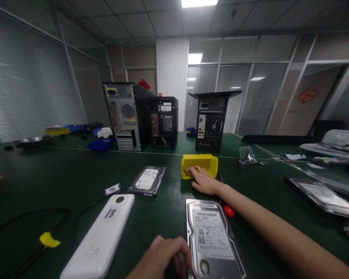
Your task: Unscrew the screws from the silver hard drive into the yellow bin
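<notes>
I have the right hand (202, 181) at the yellow bin (199, 156), around the middle of the green table (168, 221). Its fingers are half-bent and slightly spread, tips inside the bin's mouth — whether they pinch anything, I cannot tell. Toward the table's near edge, the left hand (165, 254) has its fingers curled at the left side of the nearer hard drive (212, 232); I cannot tell whether they grip it. That drive lies label up, nearer me than the bin. A red object (229, 210) sits just beside its far right corner — the right forearm partly covers it. Left of the bin lies a second drive (147, 180), also label up.
</notes>
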A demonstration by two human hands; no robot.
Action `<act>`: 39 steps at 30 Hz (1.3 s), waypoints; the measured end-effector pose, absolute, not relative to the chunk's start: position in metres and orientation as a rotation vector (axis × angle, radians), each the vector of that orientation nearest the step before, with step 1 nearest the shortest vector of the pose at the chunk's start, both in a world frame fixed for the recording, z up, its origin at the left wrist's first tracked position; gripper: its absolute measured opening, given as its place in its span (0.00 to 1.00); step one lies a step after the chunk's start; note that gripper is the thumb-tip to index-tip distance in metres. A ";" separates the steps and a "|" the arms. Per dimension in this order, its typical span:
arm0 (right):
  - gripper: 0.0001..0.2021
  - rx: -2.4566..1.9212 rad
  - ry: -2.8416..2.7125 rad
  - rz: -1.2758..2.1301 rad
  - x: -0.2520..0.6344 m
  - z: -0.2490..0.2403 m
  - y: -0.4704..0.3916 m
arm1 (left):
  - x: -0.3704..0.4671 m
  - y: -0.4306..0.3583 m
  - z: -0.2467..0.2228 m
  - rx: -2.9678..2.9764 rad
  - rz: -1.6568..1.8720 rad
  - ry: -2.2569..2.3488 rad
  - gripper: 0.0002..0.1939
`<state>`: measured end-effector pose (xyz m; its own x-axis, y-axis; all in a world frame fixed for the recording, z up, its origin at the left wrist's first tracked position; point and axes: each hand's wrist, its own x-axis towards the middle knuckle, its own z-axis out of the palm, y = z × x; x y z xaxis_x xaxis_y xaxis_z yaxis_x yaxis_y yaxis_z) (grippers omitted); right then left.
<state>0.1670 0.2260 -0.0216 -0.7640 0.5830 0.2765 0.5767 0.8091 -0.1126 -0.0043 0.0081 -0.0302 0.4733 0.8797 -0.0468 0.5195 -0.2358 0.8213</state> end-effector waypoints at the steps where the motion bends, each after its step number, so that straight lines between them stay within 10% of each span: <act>1: 0.19 -0.883 -2.700 0.031 0.166 -0.021 0.226 | -0.004 0.007 -0.030 1.901 0.555 1.170 0.18; 39: 0.17 -0.859 -2.552 0.196 0.173 -0.024 0.237 | 0.004 -0.008 0.007 1.800 0.431 1.307 0.09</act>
